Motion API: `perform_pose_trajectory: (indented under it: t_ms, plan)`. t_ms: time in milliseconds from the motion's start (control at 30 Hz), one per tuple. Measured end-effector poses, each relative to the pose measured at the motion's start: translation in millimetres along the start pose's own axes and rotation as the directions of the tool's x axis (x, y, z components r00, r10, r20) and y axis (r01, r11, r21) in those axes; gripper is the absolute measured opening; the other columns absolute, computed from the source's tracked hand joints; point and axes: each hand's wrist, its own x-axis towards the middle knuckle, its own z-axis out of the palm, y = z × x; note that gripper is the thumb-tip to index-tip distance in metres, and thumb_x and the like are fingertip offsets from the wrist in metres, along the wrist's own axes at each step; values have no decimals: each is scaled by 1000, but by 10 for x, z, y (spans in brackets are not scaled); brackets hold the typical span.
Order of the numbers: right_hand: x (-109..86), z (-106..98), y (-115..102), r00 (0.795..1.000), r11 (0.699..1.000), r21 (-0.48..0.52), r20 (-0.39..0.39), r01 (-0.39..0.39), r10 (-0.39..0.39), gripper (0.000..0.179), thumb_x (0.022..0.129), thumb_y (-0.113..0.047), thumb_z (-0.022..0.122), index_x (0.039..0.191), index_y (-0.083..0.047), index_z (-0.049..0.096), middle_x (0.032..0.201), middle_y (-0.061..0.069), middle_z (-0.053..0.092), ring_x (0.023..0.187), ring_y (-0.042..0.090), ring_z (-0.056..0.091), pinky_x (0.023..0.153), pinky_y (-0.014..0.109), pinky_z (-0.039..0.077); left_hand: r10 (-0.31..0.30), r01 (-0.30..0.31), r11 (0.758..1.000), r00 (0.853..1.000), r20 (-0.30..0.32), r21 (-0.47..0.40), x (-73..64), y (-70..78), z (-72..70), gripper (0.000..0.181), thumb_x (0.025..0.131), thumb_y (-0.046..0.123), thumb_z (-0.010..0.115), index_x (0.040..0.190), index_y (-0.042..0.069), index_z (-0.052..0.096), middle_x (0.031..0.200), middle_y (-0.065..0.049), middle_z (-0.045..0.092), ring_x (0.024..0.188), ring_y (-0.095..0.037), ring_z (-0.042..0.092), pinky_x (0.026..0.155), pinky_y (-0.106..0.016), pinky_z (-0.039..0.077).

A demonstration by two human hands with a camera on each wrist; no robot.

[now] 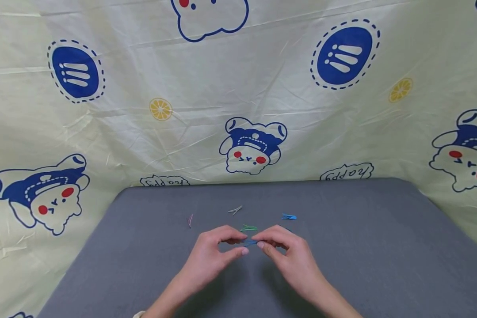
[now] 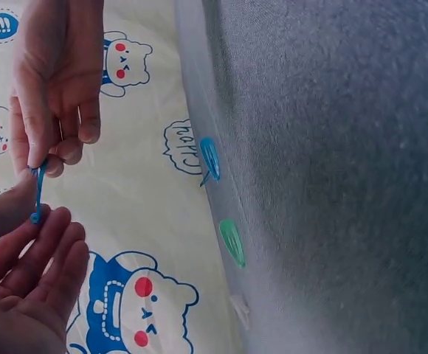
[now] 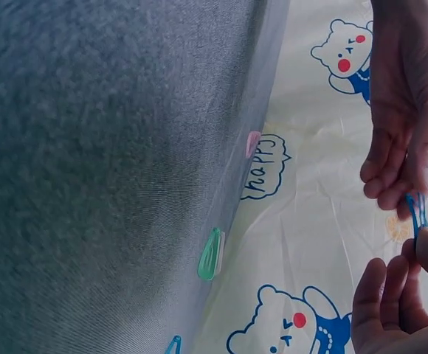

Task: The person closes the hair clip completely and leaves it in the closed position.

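A blue snap hair clip [image 1: 249,242] is up between the two hands, above the table, its two arms spread apart in the head view. My right hand [image 1: 291,249] pinches one end of it between thumb and forefinger, as the right wrist view also shows on the clip [image 3: 418,212]. At the other end is my left hand [image 1: 214,249], forefinger right by the clip and thumb held apart from it. Just beyond the hands lies a green hair clip [image 1: 248,228] on the table.
Farther out on the grey table [image 1: 143,265] lie a pink clip [image 1: 190,221] at left, a whitish clip [image 1: 235,210] in the middle and another blue clip [image 1: 289,216] at right. A printed cloth [image 1: 198,141] hangs behind the table.
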Motion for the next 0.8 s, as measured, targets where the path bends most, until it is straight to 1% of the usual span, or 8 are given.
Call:
perform_pose_trajectory:
  t_ms: [133,267,400,500,567,667,733,800]
  plan:
    - [-11,19,4,1000,999,33,11,-16,16,18,92,-15,70,101,-30,75,96,-10,68,84,12,60,77,30,51,-29,29,999,999,-24,-15,-7,-8,9,13,85,16,78,97,21,75,93,6,71,88,-11,64,81,-32,51]
    - [-17,37,22,1000,999,42,11,-21,21,19,92,-17,70,100,-34,74,96,-10,68,84,12,60,78,30,51,-46,46,999,999,-28,-9,-4,-16,16,13,86,13,76,93,25,74,90,7,71,85,-10,62,79,-33,50]
    - [-18,47,51,1000,999,53,13,-9,9,18,91,-19,71,98,-35,74,95,-11,69,84,12,61,78,30,51,-52,52,999,998,-26,-5,-7,-19,27,12,86,10,76,90,21,74,86,13,69,84,-10,62,79,-31,50]
    - [-20,47,71,1000,997,73,29,-11,9,14,91,-21,71,98,-33,74,94,-11,69,84,13,61,79,30,51,-58,58,998,998,-17,-22,-18,-29,29,9,87,9,75,88,18,74,84,14,68,84,-10,63,80,-30,50]
    - [-19,43,82,999,995,95,47,-18,14,10,91,-23,71,98,-29,75,95,-11,69,85,14,62,80,31,51,-51,51,998,999,-7,-41,-19,-42,26,8,87,8,75,88,16,74,84,11,68,83,-11,63,80,-30,50]
    - [-13,34,95,997,991,129,78,-34,24,9,90,-26,72,99,-25,76,95,-8,70,86,15,63,80,32,52,-31,31,998,1000,4,-56,-11,-71,19,8,87,7,75,88,15,73,84,9,69,83,-13,62,80,-31,51]
    - [-7,28,104,995,988,151,93,-40,26,9,89,-24,74,98,-23,76,94,-6,70,86,17,63,79,33,52,-19,20,998,1000,13,-59,-3,-88,16,8,87,9,75,87,16,73,84,10,68,83,-13,62,80,-31,51]
    - [-1,24,113,995,987,158,99,-41,26,8,88,-21,75,97,-24,76,93,-4,70,85,17,63,78,33,53,-16,17,998,1000,15,-56,0,-96,16,7,87,11,75,87,18,73,83,12,68,83,-13,61,79,-31,50]
